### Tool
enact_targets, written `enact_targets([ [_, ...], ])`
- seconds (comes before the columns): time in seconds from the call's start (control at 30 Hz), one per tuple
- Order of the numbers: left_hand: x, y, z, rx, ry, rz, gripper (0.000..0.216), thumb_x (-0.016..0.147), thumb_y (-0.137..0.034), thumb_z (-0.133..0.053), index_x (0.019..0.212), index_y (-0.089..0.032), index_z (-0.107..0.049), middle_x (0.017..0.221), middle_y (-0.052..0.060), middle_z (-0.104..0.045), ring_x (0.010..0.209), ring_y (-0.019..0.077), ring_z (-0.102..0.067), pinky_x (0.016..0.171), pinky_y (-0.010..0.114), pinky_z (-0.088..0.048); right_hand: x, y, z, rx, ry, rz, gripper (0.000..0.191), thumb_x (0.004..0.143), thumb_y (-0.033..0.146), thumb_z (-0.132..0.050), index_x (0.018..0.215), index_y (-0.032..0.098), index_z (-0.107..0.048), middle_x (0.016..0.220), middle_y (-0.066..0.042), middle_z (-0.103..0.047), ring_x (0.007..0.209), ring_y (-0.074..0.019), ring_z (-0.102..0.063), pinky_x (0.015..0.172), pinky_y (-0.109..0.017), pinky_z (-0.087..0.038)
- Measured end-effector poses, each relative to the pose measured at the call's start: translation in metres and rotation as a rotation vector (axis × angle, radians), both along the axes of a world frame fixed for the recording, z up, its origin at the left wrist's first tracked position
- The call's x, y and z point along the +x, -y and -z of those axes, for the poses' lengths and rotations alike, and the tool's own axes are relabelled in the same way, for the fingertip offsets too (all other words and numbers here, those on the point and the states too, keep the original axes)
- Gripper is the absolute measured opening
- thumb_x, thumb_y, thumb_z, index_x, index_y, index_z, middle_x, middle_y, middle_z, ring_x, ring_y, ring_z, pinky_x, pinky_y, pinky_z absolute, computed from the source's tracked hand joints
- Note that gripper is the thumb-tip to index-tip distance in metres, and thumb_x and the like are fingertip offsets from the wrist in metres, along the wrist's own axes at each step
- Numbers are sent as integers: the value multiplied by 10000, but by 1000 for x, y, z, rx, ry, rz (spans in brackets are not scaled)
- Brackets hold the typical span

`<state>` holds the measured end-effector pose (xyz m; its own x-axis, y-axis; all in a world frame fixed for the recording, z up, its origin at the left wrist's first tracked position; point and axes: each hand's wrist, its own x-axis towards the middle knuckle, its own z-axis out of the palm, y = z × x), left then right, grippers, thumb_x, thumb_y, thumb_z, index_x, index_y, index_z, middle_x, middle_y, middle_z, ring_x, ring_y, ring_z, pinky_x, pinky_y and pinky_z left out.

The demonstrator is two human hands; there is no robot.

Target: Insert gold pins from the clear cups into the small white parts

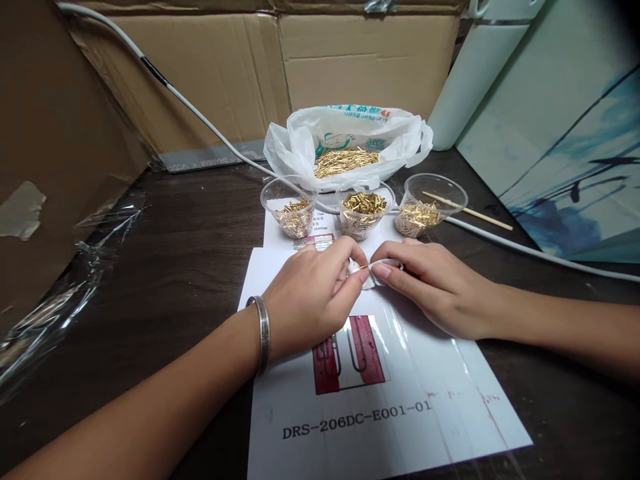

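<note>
In the head view my left hand [317, 283] and my right hand [443, 283] meet above a printed sheet [310, 387], fingertips almost touching. Between the left thumb and forefinger shows a tiny gold-coloured metal pin [362, 267], partly hidden, with crumpled white material [353, 265] around it. My right thumb and forefinger are pressed together close to the pin's end. A white piece [389, 263] lies along those fingers; what exactly they pinch is too small to tell. A metal bangle [261, 333] circles the left wrist.
Behind the hands stand three clear cups of small gold-coloured metal pieces: left [295, 227], middle [361, 227] and right [411, 230]. A white plastic bag [285, 150] holds more. A wooden stick [485, 218] leans in the right cup. A white cable [215, 133] crosses behind; cardboard [200, 80] walls the back.
</note>
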<state>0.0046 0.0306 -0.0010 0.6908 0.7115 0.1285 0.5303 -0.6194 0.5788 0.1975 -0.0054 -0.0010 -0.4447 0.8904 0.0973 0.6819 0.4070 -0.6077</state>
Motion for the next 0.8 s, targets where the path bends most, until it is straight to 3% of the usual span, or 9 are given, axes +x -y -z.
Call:
enact_targets([
  [0.8, 0, 0, -1, 29, -12, 20, 127, 898, -257, -426, 921, -189, -531, 547, -59, -455, 534, 104, -413, 596, 259, -318, 1, -2, 0, -7, -29, 17, 273, 941, 348, -385, 807, 168, -542, 696, 5, -532, 655, -125, -441, 653, -273, -316],
])
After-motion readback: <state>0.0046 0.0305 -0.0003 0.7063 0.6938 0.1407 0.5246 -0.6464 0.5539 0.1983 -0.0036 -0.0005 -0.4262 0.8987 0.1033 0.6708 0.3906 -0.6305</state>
